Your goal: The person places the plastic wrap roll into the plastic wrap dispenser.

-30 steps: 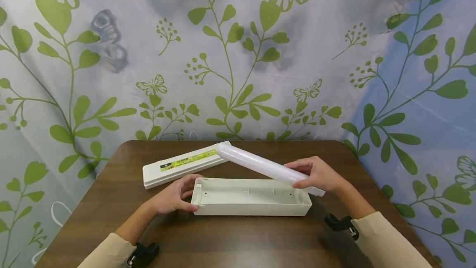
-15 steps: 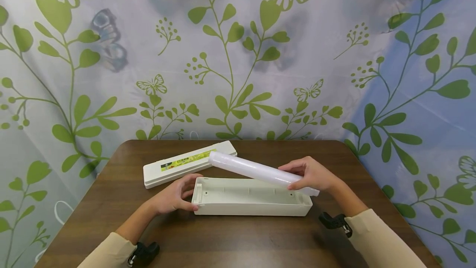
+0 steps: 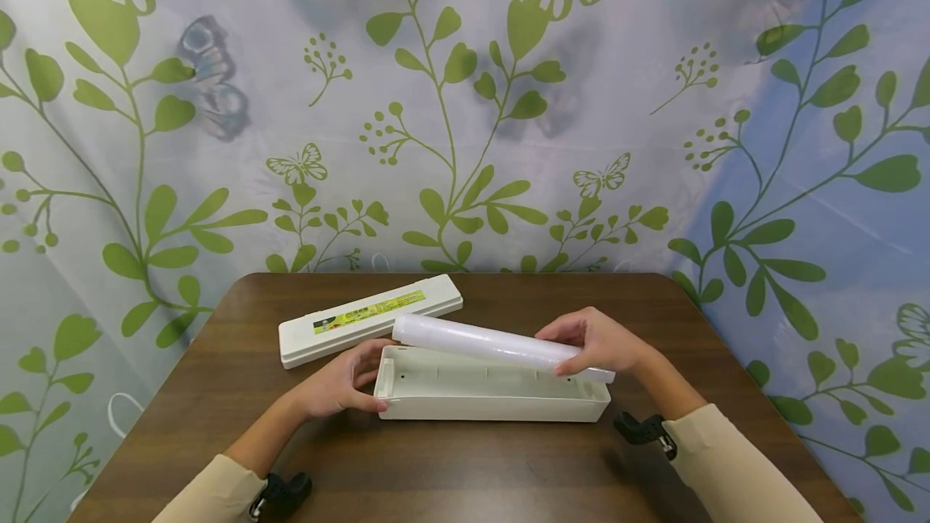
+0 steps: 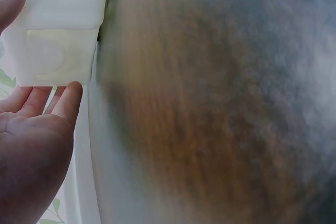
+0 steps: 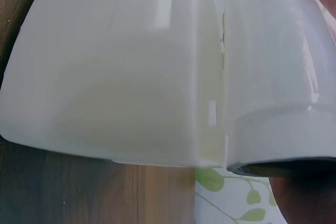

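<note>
— Where's the roll (image 3: 488, 342)?

— Just above the tray (image 3: 491, 407), tilted, its right end low over the tray's right end. The right hand (image 3: 600, 341) curls round that end, likely to steer it in lengthwise.

— And the left hand (image 3: 341, 382)?

— Fingers and thumb clasp the tray's left end, seemingly to steady it.

— Anything else?

— The lid (image 3: 369, 318) lies behind the tray on the table (image 3: 465, 474), clear of the opening.
</note>
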The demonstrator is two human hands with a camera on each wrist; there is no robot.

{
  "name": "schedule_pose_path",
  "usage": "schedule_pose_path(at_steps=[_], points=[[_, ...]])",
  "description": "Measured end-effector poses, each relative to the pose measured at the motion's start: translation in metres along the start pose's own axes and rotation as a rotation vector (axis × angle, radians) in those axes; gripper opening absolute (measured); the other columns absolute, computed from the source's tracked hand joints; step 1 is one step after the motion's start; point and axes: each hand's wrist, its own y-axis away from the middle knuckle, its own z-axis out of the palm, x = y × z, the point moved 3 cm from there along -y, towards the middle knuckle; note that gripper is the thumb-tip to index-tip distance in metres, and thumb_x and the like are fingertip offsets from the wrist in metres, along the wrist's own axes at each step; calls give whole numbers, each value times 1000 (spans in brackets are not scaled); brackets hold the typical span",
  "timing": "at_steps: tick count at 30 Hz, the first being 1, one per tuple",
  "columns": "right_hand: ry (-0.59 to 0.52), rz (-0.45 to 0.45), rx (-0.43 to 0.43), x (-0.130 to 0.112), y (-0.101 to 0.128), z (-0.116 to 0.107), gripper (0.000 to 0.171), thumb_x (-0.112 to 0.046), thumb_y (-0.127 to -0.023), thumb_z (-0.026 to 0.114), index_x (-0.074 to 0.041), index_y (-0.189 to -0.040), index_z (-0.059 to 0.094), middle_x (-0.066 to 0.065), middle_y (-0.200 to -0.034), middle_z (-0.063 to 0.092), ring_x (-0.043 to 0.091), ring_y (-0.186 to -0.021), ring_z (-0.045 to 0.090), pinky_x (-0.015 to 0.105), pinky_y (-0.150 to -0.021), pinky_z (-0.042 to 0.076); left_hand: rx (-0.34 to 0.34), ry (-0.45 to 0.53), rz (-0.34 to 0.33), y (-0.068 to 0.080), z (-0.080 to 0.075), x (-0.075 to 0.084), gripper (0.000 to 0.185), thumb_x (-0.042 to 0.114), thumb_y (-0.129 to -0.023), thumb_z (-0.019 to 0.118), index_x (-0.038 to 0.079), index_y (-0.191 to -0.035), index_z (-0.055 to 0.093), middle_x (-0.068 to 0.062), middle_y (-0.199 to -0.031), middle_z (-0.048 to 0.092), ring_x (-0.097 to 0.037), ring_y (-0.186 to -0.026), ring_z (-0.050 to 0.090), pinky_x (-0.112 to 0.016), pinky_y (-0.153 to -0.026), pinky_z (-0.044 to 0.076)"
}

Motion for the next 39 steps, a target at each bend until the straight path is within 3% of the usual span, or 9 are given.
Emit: schedule_pose_path(at_steps=[11,19,22,39], points=[[26,-49,-44,-1,-6,7,43,-7,-81,87,-6,-122,74,12,-116,75,18,-97,73,34,-79,63,15,-42,-1,1,-2,-1,91,6,-80,87,3,-152,32,-19,-153,43,-43,-145,40,-25,-111,46],[9,-46,-62,0,-8,10,43,-5,-81,86,-1,-122,73,16,-115,75,20,-97,74,34,-82,63,14,-38,-1,2,-2,-2,86,6,-80,86,4,-150,35,-17,-150,45,-9,-136,51,-24,-111,46],[0,-30,-65,0,-8,12,42,-6,-81,86,-2,-121,73,15,-114,76,19,-95,74,34,-81,63,17,-32,-5,2,-2,-2,87,6,-80,86,4,-150,35,-17,-150,44,-3,-133,51,-21,-110,45],[6,18,-90,5,-9,19,40,-9,-81,87,-5,-118,76,13,-109,78,16,-90,74,33,-79,63,11,-8,-32,1,-2,-1,88,5,-81,85,4,-152,33,-18,-152,41,-16,-136,49,-19,-108,46]])
